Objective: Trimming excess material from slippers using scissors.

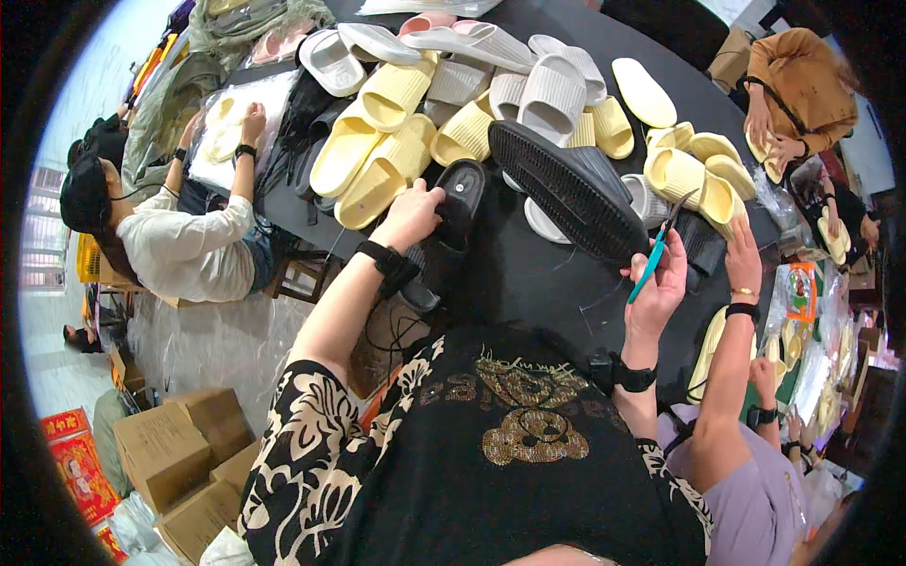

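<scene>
Up near twelve o'clock, the left hand is holding a black slipper, its long axis running seven to one; the right hand is gripping teal snips, pointing toward one.

Left hand: it touches the edge of a black slipper.
Right hand: it holds a teal-handled cutting tool.
Bigger black slipper: its sole is showing.
Table: it carries piled yellow slippers and grey slippers.
</scene>
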A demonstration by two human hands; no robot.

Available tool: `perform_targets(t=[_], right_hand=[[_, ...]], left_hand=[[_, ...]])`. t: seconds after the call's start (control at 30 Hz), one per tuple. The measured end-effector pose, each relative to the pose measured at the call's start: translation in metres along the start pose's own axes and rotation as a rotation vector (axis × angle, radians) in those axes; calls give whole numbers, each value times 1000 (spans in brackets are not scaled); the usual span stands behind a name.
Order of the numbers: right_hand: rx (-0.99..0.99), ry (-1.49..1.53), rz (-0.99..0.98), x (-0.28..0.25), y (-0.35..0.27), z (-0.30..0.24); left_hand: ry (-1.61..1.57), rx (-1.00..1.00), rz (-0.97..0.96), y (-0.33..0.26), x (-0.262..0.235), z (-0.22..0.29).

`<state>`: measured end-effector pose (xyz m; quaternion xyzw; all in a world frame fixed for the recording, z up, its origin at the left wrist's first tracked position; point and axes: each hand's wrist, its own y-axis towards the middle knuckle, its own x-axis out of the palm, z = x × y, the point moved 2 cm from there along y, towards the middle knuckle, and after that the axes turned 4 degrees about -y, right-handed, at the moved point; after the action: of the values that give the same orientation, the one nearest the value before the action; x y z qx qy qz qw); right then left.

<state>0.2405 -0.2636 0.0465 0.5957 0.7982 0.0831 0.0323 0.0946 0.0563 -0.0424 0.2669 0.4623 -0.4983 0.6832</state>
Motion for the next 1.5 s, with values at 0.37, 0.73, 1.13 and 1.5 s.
perform_targets(t=[0.37,0.73,1.13,1.5], right_hand=[[123,-10,-49,28,-15,11],[105,134,-207,29,-5,29],[439,413,-196,26,5,17],[556,550,-151,16,2,22]], left_hand=[[-531,-250,674,-22,-40,-52],[-1383,-563,522,-113,-76,-33],[-52,138,265,-76,-69,66],[62,254,350,-72,-58,51]])
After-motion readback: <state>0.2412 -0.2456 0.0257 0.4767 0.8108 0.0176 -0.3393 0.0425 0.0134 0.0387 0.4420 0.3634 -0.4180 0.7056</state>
